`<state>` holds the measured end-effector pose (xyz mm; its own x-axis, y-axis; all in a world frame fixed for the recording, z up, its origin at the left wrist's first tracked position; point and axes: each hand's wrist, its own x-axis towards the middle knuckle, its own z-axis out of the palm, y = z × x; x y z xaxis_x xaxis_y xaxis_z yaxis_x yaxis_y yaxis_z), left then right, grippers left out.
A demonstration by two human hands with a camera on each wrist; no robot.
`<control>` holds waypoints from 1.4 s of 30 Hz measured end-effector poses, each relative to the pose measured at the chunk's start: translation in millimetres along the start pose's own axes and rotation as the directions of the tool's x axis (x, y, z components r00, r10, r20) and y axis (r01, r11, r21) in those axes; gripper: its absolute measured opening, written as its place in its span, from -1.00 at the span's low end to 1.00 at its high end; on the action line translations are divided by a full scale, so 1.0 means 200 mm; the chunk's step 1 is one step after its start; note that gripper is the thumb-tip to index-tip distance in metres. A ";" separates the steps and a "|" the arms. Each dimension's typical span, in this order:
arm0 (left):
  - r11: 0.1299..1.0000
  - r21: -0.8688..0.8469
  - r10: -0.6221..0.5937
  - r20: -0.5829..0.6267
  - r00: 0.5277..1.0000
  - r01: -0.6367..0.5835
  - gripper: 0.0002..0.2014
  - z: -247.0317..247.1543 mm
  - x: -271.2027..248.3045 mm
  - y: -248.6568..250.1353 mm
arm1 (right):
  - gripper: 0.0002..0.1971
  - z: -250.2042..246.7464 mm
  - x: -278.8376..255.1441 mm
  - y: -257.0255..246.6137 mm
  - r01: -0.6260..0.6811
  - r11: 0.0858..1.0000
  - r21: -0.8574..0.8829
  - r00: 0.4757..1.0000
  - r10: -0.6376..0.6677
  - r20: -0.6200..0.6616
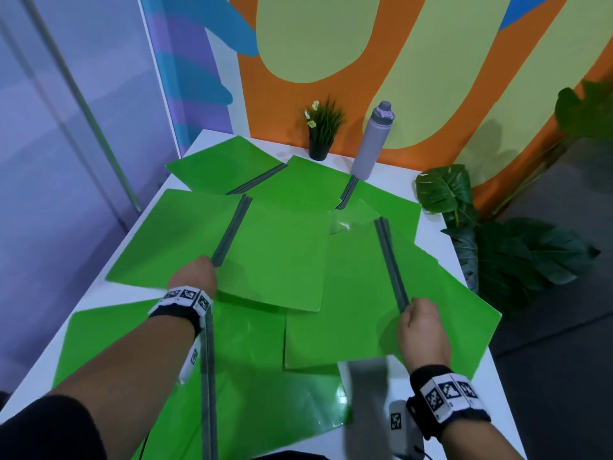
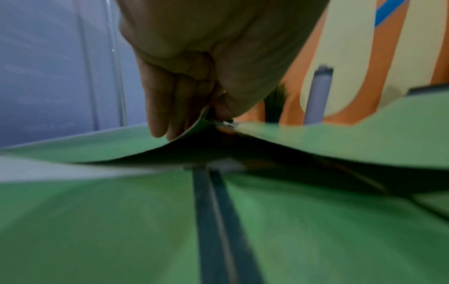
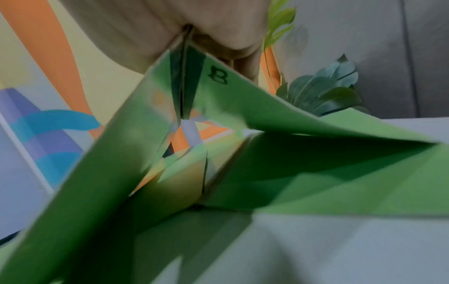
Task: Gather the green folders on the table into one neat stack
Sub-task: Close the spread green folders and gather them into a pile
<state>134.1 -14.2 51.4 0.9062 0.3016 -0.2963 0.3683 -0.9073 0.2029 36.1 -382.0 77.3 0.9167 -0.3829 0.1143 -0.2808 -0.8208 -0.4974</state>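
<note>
Several open green folders with grey spines overlap across the white table. My left hand pinches the near end of the grey spine of the left-middle folder, lifting it so its covers sag on both sides. My right hand grips the near spine end of the right folder, raised like a tent. Another folder lies flat beneath both, nearest me. Two more folders lie at the back.
A small potted plant and a grey bottle stand at the table's back edge against the orange wall. Large leafy plants sit off the right edge. A glass partition is on the left.
</note>
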 end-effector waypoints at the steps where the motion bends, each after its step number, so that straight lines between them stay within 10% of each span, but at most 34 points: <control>1: 0.999 -0.045 0.009 -0.074 0.997 -0.012 -0.87 -0.09 -0.01 0.03 | -0.82 -0.03 0.03 -0.02 -0.003 1.000 0.017 0.999 0.004 -0.043; 8: 0.881 -0.391 -0.014 -0.585 0.811 -0.267 -0.82 -0.71 -0.30 0.10 | -0.82 -0.24 0.15 -0.24 0.132 0.976 0.173 0.957 -0.080 -0.279; 11: 0.655 -0.701 -0.092 -0.445 0.891 -0.283 -0.76 -0.60 -0.35 -0.02 | -0.81 -0.25 0.12 -0.34 0.261 0.958 0.120 0.922 -0.211 -0.324; 15: 0.372 -0.928 -0.029 -0.024 0.999 -0.012 -0.57 -0.26 -0.42 -0.21 | -0.83 -0.16 -0.01 -0.43 0.467 0.884 0.013 0.869 -0.456 -0.191; 20: 0.514 -0.738 0.044 0.531 0.846 0.437 -0.78 0.09 -0.60 -0.39 | -0.50 0.10 -0.27 -0.44 0.642 0.767 0.004 0.738 -0.619 0.269; 24: 0.472 -0.660 -0.024 0.653 0.757 0.584 -0.73 0.08 -0.62 -0.39 | -0.51 0.25 -0.33 -0.40 0.574 0.816 0.070 0.688 -0.527 0.499; 26: 0.505 -0.666 0.006 0.638 0.770 0.549 -0.62 0.08 -0.62 -0.35 | -0.81 0.34 -0.24 -0.30 0.455 0.890 -0.004 0.773 -0.393 0.498; 28: 0.623 -0.638 -0.020 0.565 0.825 0.452 -0.47 0.11 -0.60 -0.32 | -0.60 0.41 -0.17 -0.18 0.419 0.895 -0.152 0.786 -0.274 0.554; 32: 0.714 -0.640 0.023 0.428 0.904 0.285 -0.24 0.20 -0.56 -0.29 | -0.39 0.46 -0.20 -0.10 0.426 0.870 -0.248 0.711 -0.152 0.687; 37: 0.733 -0.650 0.114 0.409 0.905 0.202 0.17 0.25 -0.54 -0.27 | -0.54 0.45 -0.39 -0.15 0.628 0.754 -0.192 0.608 -0.321 0.727; 39: 0.656 -0.727 0.159 0.398 0.903 0.205 0.10 0.21 -0.56 -0.24 | -0.55 0.43 -0.37 -0.16 0.570 0.814 -0.112 0.654 -0.366 0.662; 42: 0.534 -0.828 0.267 0.356 0.895 0.170 -0.16 0.11 -0.60 -0.20 | -0.29 0.38 -0.24 -0.16 0.130 0.990 0.060 0.847 -0.143 0.511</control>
<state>6.4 -21.0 58.0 0.8359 -0.0766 -0.5435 0.5227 -0.1908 0.8309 21.3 -306.0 22.5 0.9623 0.0096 -0.2717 -0.1411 -0.8366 -0.5294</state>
